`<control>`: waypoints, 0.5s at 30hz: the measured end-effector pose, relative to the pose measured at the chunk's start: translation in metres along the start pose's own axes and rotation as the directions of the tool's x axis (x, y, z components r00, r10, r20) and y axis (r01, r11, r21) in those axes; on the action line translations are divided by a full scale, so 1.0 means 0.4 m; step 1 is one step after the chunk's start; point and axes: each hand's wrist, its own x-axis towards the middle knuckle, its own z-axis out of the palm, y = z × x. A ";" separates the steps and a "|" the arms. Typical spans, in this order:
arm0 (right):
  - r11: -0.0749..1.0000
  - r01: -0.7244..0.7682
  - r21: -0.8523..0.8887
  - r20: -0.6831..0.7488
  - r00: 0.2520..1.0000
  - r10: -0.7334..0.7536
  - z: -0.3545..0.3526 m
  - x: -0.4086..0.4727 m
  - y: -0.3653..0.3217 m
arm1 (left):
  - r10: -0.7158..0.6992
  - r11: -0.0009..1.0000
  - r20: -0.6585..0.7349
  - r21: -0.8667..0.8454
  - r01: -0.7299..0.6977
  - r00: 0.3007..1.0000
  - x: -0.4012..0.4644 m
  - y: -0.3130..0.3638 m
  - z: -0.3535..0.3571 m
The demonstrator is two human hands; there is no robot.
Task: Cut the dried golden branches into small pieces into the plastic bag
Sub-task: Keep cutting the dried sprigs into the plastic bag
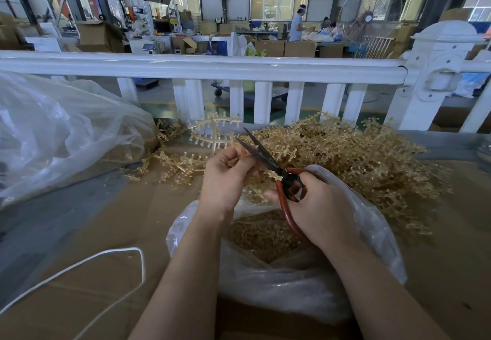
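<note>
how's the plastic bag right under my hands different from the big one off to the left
The bag under the hands stands open, cut golden pieces showing inside; the big left bag lies billowed on its side, contents unclear. The near bag looks smaller. Both are clear plastic resting on the cardboard-covered table.

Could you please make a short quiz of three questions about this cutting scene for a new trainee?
1. True or false: the scissors blades are open.
2. Which hand keeps a grip on the red scissor handles? A) left hand B) right hand
3. Fill in: cut pieces collect in the plastic ____ below the hands.

Key: 1 true; 2 B; 3 bag. The uncut golden branches lie piled behind it.
</note>
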 end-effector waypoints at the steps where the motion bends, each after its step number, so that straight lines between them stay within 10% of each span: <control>1: 1.000 0.000 -0.003 -0.001 1.000 0.000 0.000 0.000 -0.001 | 0.003 1.000 0.012 -0.007 -0.003 1.000 -0.001 0.002 0.000; 15: 0.998 0.028 -0.051 -0.064 0.997 -0.031 0.005 -0.002 0.005 | -0.007 1.000 0.042 -0.001 0.007 0.999 -0.003 0.006 -0.010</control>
